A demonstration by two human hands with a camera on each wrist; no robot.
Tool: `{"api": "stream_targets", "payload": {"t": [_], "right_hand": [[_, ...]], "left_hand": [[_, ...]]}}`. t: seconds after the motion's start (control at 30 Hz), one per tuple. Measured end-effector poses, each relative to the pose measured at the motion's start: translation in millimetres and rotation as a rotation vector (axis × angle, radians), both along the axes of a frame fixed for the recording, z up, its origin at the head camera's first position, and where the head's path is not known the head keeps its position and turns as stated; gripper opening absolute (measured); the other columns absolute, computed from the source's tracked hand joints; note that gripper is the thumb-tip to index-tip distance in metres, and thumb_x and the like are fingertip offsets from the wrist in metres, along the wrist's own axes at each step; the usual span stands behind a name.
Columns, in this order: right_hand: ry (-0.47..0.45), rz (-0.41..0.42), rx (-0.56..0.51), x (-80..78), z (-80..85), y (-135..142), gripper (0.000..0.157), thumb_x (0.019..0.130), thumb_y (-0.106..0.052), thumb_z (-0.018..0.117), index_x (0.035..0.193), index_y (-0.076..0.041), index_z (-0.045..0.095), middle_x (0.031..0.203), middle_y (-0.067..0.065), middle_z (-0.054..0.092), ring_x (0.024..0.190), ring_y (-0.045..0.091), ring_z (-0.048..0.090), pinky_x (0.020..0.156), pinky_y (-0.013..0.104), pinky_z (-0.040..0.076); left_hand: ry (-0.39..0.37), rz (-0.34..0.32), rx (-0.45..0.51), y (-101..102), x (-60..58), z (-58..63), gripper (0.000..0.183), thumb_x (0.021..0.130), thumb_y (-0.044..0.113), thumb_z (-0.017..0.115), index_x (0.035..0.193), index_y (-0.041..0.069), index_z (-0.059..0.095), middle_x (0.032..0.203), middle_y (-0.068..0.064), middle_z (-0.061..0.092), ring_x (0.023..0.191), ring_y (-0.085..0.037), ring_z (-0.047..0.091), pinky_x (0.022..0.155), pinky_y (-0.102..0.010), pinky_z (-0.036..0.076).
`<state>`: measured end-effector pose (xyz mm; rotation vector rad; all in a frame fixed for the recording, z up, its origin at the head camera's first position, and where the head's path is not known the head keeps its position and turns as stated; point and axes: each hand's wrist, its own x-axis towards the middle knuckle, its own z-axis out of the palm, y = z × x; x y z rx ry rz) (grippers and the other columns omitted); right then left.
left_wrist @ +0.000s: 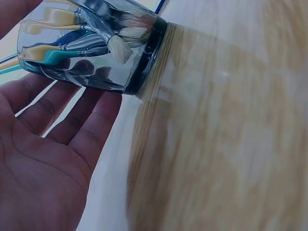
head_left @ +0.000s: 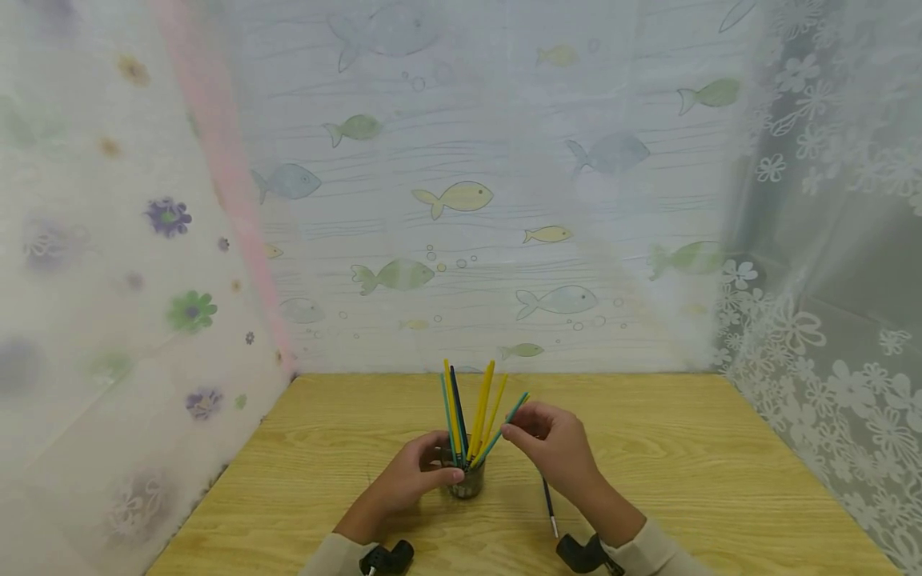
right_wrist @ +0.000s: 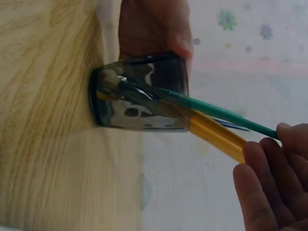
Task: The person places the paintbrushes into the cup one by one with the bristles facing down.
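A dark see-through glass (head_left: 468, 483) stands on the table, holding several paintbrushes bristle end down. Their yellow handles (head_left: 481, 408), dark blue handle (head_left: 458, 412) and teal handles lean out of the top. My left hand (head_left: 414, 474) holds the glass from the left, thumb at the front and fingers behind. In the left wrist view pale bristles (left_wrist: 119, 49) show through its wall. My right hand (head_left: 558, 446) pinches the upper part of a green paintbrush (right_wrist: 226, 115), whose lower end is inside the glass. Yellow handles (right_wrist: 216, 134) pass close by these fingertips.
Another dark-handled paintbrush (head_left: 549, 506) lies on the wooden table (head_left: 691, 464), below the right hand. Black wrist devices (head_left: 389, 558) sit at both sleeves. A fish-patterned curtain (head_left: 461, 304) hangs behind the table, with flowered sheets at both sides.
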<state>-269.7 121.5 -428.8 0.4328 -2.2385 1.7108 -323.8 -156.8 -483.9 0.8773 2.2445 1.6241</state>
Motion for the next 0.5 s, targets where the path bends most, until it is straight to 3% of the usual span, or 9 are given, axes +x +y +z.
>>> {"api": "stream_targets", "payload": {"t": [0.13,0.3,0.5], "right_hand": [[-0.001,0.005,0.039,-2.5,-5.4,-2,0.009,0.091,-0.027,0.082,0.095,-0.022,0.076,0.09,-0.005,0.076,0.083,0.021,0.074,0.071,0.027,0.059],[-0.012,-0.004,0.082,-3.4,-9.7,-4,0.01,0.091,-0.026,0.082,0.097,-0.02,0.078,0.089,-0.007,0.076,0.08,0.011,0.072,0.071,0.026,0.059],[-0.029,-0.001,0.123,-2.5,-11.9,-7,0.009,0.091,-0.025,0.082,0.098,-0.02,0.078,0.089,-0.009,0.076,0.08,0.009,0.072,0.072,0.025,0.059]], "left_hand": [[-0.003,-0.01,0.005,0,-1.6,-1.0,0.051,0.101,0.02,0.07,0.149,0.014,0.052,0.139,-0.01,0.063,0.128,-0.024,0.063,0.097,-0.032,0.057],[-0.005,-0.011,0.001,0,-1.9,-0.6,0.052,0.102,0.02,0.067,0.151,0.013,0.051,0.141,-0.012,0.063,0.129,-0.027,0.063,0.097,-0.029,0.056],[-0.016,-0.007,-0.003,1,-2.9,-1.3,0.053,0.104,0.021,0.065,0.153,0.012,0.048,0.143,-0.013,0.061,0.131,-0.029,0.061,0.098,-0.028,0.056]]}}
